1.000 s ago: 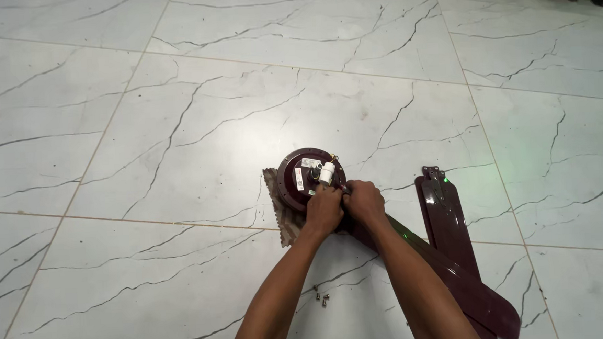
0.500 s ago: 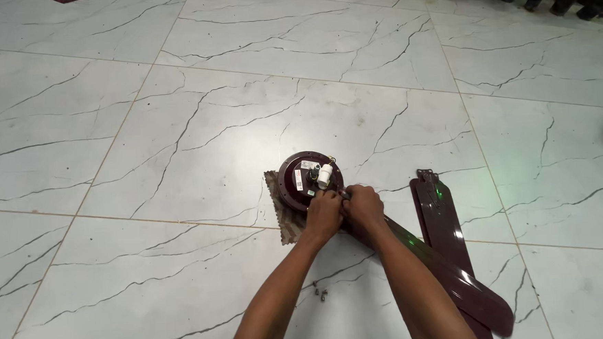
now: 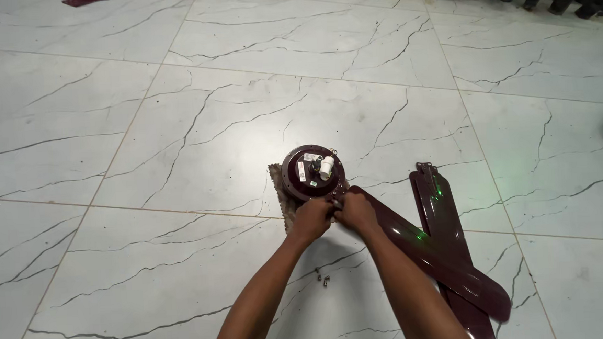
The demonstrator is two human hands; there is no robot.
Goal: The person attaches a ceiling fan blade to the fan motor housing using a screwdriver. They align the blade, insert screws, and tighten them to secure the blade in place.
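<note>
On the tiled floor, left hand and right hand grip a fan motor

Ceiling fan motor: round, dark maroon housing, lying flat on the floor, open face up, with a white cylindrical part and small labels on top. It sits on a scrap of brownish cloth that sticks out at its left edge.

Fan blade: long, dark maroon, glossy, flat on the floor, root end meeting the motor's lower right rim, running diagonally away down-right. It crosses over a second blade of the same colour, which lies apart from the motor, bracket end pointing up.

Screws: few small loose ones on the tile just below the motor.
</note>
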